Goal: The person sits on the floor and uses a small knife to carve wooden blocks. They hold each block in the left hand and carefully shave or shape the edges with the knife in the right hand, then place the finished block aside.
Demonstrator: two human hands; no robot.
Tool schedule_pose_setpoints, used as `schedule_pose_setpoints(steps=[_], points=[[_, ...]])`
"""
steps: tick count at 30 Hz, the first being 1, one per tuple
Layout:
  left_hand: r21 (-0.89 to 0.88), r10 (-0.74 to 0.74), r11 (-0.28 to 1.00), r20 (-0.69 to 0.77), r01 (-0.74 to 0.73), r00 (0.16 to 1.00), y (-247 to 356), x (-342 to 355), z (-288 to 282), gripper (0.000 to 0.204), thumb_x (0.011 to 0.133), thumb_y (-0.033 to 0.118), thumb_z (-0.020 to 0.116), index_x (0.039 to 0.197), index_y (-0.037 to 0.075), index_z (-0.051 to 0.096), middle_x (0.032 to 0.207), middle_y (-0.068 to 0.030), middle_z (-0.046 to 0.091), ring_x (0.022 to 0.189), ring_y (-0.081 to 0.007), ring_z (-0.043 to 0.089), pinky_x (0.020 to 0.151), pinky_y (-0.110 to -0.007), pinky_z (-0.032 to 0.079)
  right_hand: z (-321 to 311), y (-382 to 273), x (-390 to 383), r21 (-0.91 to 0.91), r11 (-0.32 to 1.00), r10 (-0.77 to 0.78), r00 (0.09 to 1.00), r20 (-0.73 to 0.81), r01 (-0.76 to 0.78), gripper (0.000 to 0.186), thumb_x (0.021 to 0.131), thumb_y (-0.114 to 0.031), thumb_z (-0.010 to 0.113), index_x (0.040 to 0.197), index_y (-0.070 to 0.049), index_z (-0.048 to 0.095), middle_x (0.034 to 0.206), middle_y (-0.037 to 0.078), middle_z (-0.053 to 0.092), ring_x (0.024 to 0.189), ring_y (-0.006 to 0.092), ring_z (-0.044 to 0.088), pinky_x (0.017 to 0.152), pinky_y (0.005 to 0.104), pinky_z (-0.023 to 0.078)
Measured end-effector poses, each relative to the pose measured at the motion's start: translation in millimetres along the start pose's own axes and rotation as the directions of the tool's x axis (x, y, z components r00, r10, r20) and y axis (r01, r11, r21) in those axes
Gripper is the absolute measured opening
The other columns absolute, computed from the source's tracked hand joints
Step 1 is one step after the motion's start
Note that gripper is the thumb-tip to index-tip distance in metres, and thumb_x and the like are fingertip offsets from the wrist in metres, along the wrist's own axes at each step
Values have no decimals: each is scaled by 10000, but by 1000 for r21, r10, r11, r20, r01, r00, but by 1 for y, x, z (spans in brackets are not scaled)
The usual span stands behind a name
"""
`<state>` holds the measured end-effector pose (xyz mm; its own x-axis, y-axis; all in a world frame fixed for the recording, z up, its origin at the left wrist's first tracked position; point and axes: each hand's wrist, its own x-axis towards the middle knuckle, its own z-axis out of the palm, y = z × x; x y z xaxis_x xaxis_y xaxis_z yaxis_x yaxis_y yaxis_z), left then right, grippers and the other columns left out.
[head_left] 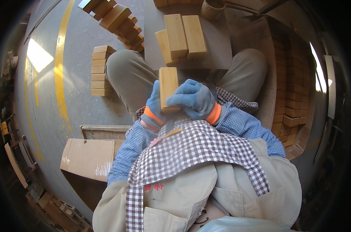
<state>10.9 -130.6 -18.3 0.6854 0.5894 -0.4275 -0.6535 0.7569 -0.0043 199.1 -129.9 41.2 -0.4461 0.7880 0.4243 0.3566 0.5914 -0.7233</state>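
Note:
Upright in front of my lap is a pale wooden block, held between my two hands. My left hand, in a blue-grey glove with an orange cuff, closes around its left side; part of the fingers is hidden behind the block. From the right, my right hand, gloved the same way, has curled fingers pressed on the block's lower right part. Past my knees, three similar wooden blocks stand together on a grey-brown work surface.
A small stack of wooden blocks and a longer stepped row stand on the floor at left. A round container sits at the far edge. On my right, a large cardboard box holds many blocks; a cardboard box lies lower left.

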Motion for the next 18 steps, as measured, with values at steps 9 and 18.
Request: schedule_pose_setpoints(steps=[9, 18], points=[[-13, 65, 998, 170, -64, 983, 1, 3, 16, 634, 945, 579, 505, 1338, 81, 496, 1195, -104, 598, 1048, -237, 604, 934, -420, 516, -2, 12, 2, 684, 331, 773, 603, 199, -650, 141, 1017, -183, 482, 1025, -62, 555, 987, 48, 644, 798, 78, 577, 744, 245, 514], [501, 332, 740, 309, -449, 891, 21, -21, 6, 429, 1034, 221, 466, 1429, 67, 402, 1305, -89, 554, 1134, -188, 581, 977, -338, 508, -2, -4, 7, 839, 378, 583, 805, 113, -391, 226, 1035, -284, 483, 1037, -67, 545, 1132, 119, 656, 978, 187, 648, 902, 348, 534]])
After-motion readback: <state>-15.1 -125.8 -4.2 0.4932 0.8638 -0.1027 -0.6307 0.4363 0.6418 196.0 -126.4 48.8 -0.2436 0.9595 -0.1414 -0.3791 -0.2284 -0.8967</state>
